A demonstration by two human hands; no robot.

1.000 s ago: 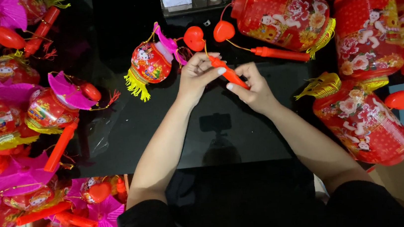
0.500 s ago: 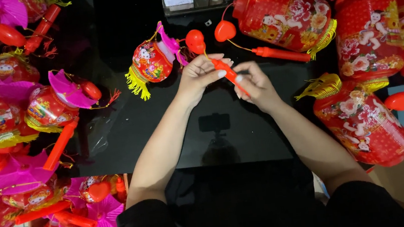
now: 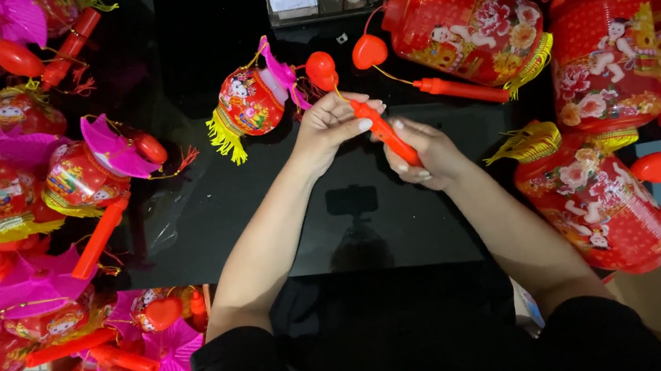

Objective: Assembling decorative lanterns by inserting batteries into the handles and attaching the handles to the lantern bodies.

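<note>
Hands meet over the black table (image 3: 212, 222), both holding 1 orange stick (image 3: 385, 133). The right hand (image 3: 428, 153) is closed around the lower end of the stick, fingers wrapped under it. The left hand (image 3: 328, 124) pinches the upper end between thumb and fingertips. The stick lies tilted, upper end to the left, just above the table and near its middle.

From the upper end a thin wire goes up to a red heart (image 3: 322, 70), and this one hangs beside a small round lantern (image 3: 250, 101) with pink top and yellow fringe. I judge the stick is light, hollow plastic, stiff and a little smooth, so a firm grip at both ends is good. The wire looks thin and easy to bend, and the lantern skin seems like soft paper or foil, so it is better not to pull or squeeze there.

Further away, a second stick (image 3: 460, 90) with its own heart (image 3: 369, 50) lies by a big red lantern (image 3: 469, 28). More lanterns are piled on the left (image 3: 76, 179) and on the right (image 3: 594, 199).
</note>
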